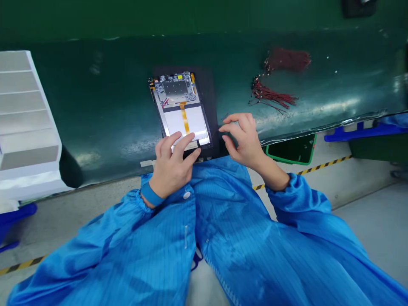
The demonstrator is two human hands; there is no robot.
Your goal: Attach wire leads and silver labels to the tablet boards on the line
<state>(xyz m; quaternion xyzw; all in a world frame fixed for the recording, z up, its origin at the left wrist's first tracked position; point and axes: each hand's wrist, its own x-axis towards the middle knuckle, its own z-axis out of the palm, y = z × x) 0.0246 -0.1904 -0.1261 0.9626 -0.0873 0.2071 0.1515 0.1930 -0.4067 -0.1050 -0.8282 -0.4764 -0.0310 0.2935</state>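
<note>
An opened tablet (191, 119) lies on a dark mat (208, 91) on the green table, its circuit board at the far end and an orange ribbon running down the white battery area. My left hand (174, 163), with a blue band at the wrist, rests over the tablet's near edge, fingers spread and touching it. Just right of the tablet, my right hand (244, 140) is raised with thumb and index finger curved toward each other but apart; nothing shows between them. Beyond it lies a bundle of thin red and black wires (274, 95).
A second, red wire bundle (288, 59) lies farther back. White divided trays (27, 114) stand at the left. A green bin (291, 151) sits below the table edge at right. A black object (358, 7) is at the far right.
</note>
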